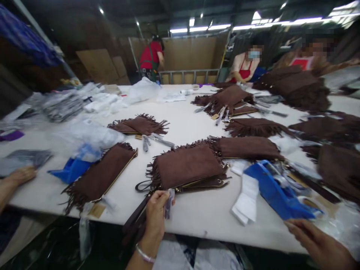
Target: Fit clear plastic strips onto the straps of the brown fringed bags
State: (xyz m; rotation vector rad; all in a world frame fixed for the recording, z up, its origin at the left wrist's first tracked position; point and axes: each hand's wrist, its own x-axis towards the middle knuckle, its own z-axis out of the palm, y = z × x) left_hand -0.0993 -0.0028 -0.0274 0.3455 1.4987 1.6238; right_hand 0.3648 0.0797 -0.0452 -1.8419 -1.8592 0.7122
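Note:
My left hand (155, 215), with a bracelet on the wrist, is at the table's near edge, its fingers closed round a small greyish tag (168, 204). It lies beside the dark wrist strap (140, 212) of a brown fringed suede pouch (185, 167). My right hand (315, 240) reaches in from the bottom right with its fingers stretched out and nothing in them. It is just below a blue plastic bag (277, 193).
Several more brown fringed pouches (99, 176) lie across the white table (197, 213), with clear plastic bags (92, 135), white paper slips (246, 200) and pliers (146, 142). Another person's hand (21, 174) rests at the left edge. People work at the far side.

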